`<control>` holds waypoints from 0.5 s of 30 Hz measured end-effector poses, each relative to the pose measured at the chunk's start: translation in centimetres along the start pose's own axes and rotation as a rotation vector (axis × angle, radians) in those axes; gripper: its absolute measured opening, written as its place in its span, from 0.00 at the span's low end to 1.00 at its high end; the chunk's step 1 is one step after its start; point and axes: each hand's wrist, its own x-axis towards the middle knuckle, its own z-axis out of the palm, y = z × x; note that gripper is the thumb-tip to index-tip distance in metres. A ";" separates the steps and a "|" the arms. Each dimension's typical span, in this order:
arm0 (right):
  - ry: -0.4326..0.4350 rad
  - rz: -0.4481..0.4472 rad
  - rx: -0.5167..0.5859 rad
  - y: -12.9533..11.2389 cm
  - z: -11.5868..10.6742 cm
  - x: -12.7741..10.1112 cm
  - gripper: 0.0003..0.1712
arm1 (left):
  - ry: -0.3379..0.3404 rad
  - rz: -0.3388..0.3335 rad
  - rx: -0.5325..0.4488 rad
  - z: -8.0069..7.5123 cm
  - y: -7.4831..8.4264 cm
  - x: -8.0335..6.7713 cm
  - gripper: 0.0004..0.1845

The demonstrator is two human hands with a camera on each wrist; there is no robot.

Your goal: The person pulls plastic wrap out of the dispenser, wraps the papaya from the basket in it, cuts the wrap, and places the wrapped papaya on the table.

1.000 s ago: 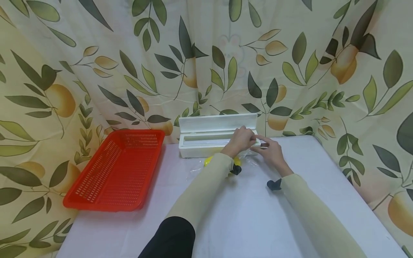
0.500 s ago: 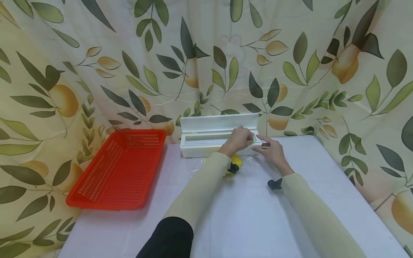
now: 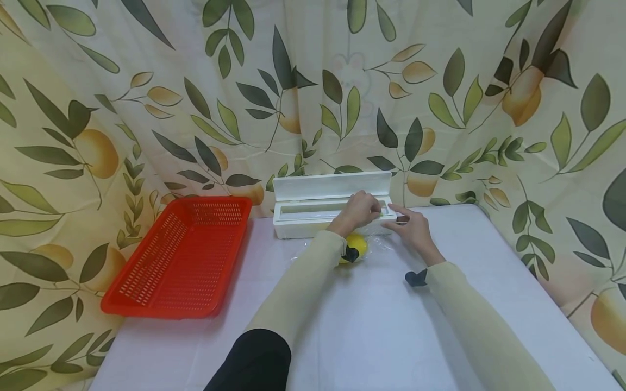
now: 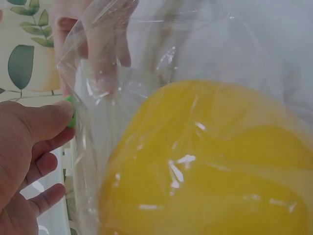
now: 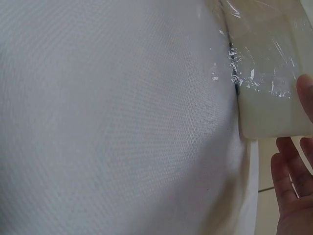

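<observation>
A white cling-film box [image 3: 313, 209] stands with its lid up at the back of the table. My left hand [image 3: 359, 210] rests on its front rail, the thumb [image 4: 46, 122] pinching a small green slider [image 4: 72, 111]. Just in front lies a round yellow fruit [image 3: 356, 247] [image 4: 205, 161] under clear film [image 4: 146, 58]. My right hand [image 3: 413, 228] lies at the box's right end [image 5: 274, 98], fingers [image 5: 293, 186] fairly straight and touching the film there. Whether it pinches the film stays unclear.
A red slotted basket [image 3: 181, 255] sits at the left of the white tablecloth [image 3: 391, 336]. A leaf-print curtain [image 3: 146, 108] closes in the back and both sides. The table's right edge runs close to my right sleeve.
My left hand has slid a little to the left along the box's rail, uncovering more of the yellow fruit. The right hand has stayed in place.
</observation>
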 end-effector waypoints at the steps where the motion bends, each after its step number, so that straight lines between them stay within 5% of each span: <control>1: 0.002 0.000 0.001 0.0 0.0 0.0 0.40 | -0.002 0.001 -0.002 0.0 0.0 0.0 0.08; 15: 0.048 -0.030 -0.030 -0.4 0.1 -0.3 0.38 | -0.024 0.017 -0.008 -0.2 -0.6 -0.1 0.08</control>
